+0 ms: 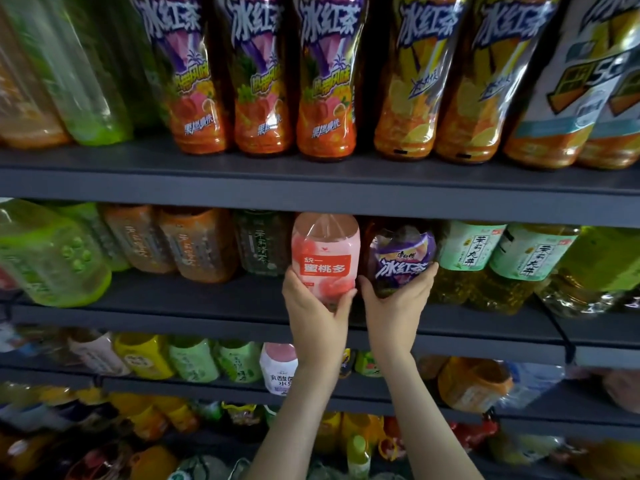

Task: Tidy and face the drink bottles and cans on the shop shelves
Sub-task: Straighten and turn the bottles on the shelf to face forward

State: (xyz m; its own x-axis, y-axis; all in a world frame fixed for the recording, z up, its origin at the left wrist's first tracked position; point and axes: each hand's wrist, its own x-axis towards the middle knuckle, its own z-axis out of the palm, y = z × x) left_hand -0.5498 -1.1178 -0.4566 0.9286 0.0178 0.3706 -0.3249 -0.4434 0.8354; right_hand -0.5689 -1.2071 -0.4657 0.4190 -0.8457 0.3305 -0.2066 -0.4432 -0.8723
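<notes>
On the middle shelf (207,315), my left hand (317,315) grips the lower part of a pink peach-drink bottle (323,252) with a red label that faces me. Right beside it, my right hand (394,303) holds the base of a purple-labelled iced-tea bottle (401,259). Both bottles stand at the shelf's front edge, close together. My fingers hide their bottoms.
Green-labelled tea bottles (471,247) stand to the right, orange and dark bottles (197,244) to the left, set further back. The top shelf (311,181) carries a row of large iced-tea bottles (325,81). Lower shelves hold several smaller drinks (194,362).
</notes>
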